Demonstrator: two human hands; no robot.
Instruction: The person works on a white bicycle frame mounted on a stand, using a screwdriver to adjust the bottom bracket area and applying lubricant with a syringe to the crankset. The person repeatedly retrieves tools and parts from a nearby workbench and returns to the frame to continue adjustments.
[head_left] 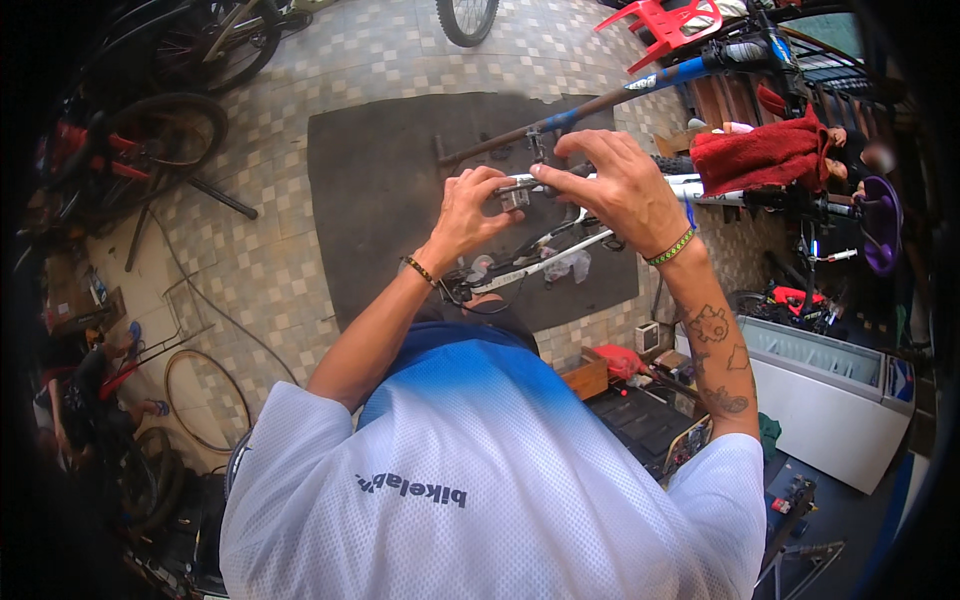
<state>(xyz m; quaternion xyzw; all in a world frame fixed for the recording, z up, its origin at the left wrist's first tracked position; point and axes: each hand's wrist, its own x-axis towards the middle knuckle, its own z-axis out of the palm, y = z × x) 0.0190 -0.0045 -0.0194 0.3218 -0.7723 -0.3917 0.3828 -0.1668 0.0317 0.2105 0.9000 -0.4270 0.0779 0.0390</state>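
A small silver metal part (pixel 514 198) sits at the near end of a white bicycle frame (pixel 570 252). My left hand (pixel 463 212) pinches this part from the left, thumb below and fingers above. From the right, my right hand (pixel 628 188) reaches in with its thumb tip pressed against the part's upper edge. The right index finger curves above the thumb, and its other fingers are partly hidden. Just beyond the fingertips is the dark clamp (pixel 537 146) of a blue and brown repair stand pole (pixel 620 97). A dark cable loops below the left wrist.
A dark mat (pixel 370 200) lies on the tiled floor. Red cloth (pixel 745 158) hangs at right, near a purple saddle-shaped thing (pixel 881 225). Bicycles (pixel 165 135) crowd the left, where a person (pixel 85 385) is at the rim. A white freezer (pixel 815 410) stands lower right.
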